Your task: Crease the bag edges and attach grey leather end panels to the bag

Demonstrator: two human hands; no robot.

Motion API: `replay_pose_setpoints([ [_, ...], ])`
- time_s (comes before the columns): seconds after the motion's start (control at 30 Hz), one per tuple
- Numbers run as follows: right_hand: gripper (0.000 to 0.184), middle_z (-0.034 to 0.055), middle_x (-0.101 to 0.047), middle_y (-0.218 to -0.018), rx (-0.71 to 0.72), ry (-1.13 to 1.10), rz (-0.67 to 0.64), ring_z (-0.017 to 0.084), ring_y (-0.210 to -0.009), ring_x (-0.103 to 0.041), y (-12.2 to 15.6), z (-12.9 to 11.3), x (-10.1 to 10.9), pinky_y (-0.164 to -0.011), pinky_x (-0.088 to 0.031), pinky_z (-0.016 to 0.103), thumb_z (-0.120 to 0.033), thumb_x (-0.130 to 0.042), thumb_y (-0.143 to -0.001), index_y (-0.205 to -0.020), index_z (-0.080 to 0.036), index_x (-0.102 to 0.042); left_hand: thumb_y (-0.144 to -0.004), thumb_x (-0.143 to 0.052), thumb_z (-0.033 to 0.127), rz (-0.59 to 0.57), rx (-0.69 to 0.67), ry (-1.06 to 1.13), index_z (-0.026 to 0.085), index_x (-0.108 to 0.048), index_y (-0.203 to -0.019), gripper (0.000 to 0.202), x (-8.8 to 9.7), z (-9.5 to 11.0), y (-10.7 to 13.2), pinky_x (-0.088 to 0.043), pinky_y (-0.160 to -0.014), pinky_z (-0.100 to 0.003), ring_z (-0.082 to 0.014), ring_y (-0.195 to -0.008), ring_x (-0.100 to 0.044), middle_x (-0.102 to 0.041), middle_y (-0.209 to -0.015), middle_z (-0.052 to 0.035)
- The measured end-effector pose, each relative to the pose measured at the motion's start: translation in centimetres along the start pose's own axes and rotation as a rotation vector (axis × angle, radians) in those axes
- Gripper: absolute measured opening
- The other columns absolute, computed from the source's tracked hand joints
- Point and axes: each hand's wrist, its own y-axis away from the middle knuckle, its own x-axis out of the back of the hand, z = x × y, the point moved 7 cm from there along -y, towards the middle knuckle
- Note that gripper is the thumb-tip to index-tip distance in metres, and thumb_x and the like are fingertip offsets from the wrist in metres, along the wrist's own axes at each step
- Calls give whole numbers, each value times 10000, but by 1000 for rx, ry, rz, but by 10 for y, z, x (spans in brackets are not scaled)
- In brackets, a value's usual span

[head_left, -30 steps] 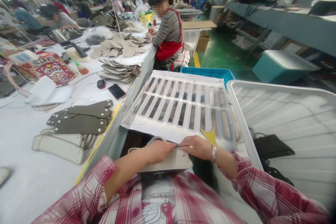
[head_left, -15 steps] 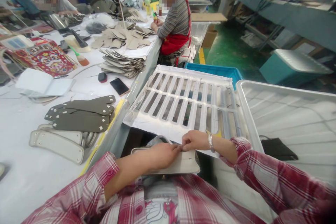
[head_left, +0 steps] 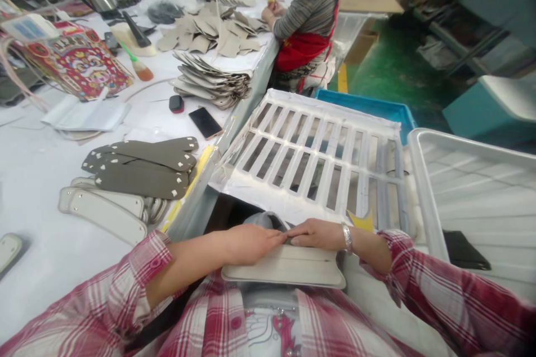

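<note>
A light grey leather bag (head_left: 288, 269) with a stitched rim lies against my lap, its broad face tilted up. My left hand (head_left: 252, 243) lies over its upper left part, fingers together and pointing right. From the other side my right hand (head_left: 317, 234), with a silver bracelet at the wrist, holds the bag's upper edge. The fingertips of both hands meet near the middle of that edge. What lies under the fingertips is hidden. Behind the left hand rises a curved grey part (head_left: 263, 220), partly covered.
Left, the white table (head_left: 31, 178) bears dark grey strips (head_left: 140, 178), light grey strips (head_left: 104, 212), a phone (head_left: 205, 122) and stacked pieces (head_left: 213, 82). A slatted white rack (head_left: 310, 156) stands ahead, a white bin (head_left: 481, 189) at right. A co-worker (head_left: 307, 17) sits beyond.
The view has tipped downward and turned left. The bag's face shows more fully now, and my right fingers lie straighter along its edge. Both hands stay together at the bag.
</note>
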Motion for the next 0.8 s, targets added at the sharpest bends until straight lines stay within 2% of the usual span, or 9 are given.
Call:
replay_pose_setpoints([
  [0.17, 476, 7, -614, -1100, -1, 8, -64, 166, -994, -560, -16, -13, -4, -905, -399, 245, -465, -404, -870, -1238, -198, -544, -799, -402, 89, 36, 18, -19, 108, -292, -1349, 561, 5, -6, 12, -464, -865, -302, -208, -1085, -546, -494, -1274, -166],
  [0.33, 478, 17, -569, -1185, -21, -28, -63, 176, -1067, -531, -27, -27, -6, -964, -381, 270, -449, -407, -871, -1255, -191, -525, -823, -371, 117, 60, -25, 151, 122, -380, -1313, 491, 8, -22, 50, -332, -1027, -242, -147, -1236, -414, -445, -1351, -81],
  [0.43, 483, 21, -552, -1208, -12, -66, -92, 178, -1081, -524, -39, -36, -11, -975, -382, 286, -451, -407, -871, -1257, -184, -521, -830, -361, 118, 72, 5, 128, 85, -392, -1311, 483, 6, -30, 71, -306, -1050, -239, -145, -1246, -400, -436, -1356, -90],
  [0.53, 480, 17, -568, -1181, 12, -56, -107, 166, -1050, -535, -53, -43, -14, -958, -394, 282, -456, -403, -875, -1256, -188, -520, -809, -372, 97, 69, 4, 68, 49, -392, -1310, 503, 6, -29, 82, -320, -1046, -259, -165, -1248, -397, -437, -1351, -118],
  [0.67, 468, 38, -575, -1156, 85, -9, -142, 149, -1026, -533, -73, -54, -18, -943, -387, 255, -435, -391, -881, -1225, -154, -539, -806, -382, 99, 90, 44, -3, 69, -347, -1340, 535, 7, -27, 90, -380, -999, -299, -185, -1236, -410, -413, -1365, -132],
  [0.8, 463, 50, -614, -976, 146, 58, -146, 139, -862, -545, -93, -63, -24, -831, -430, 257, -474, -402, -864, -1080, -123, -612, -823, -381, 116, 71, 97, -92, 80, -320, -1352, 534, 6, -25, 94, -395, -962, -324, -202, -1186, -452, -411, -1365, -136],
])
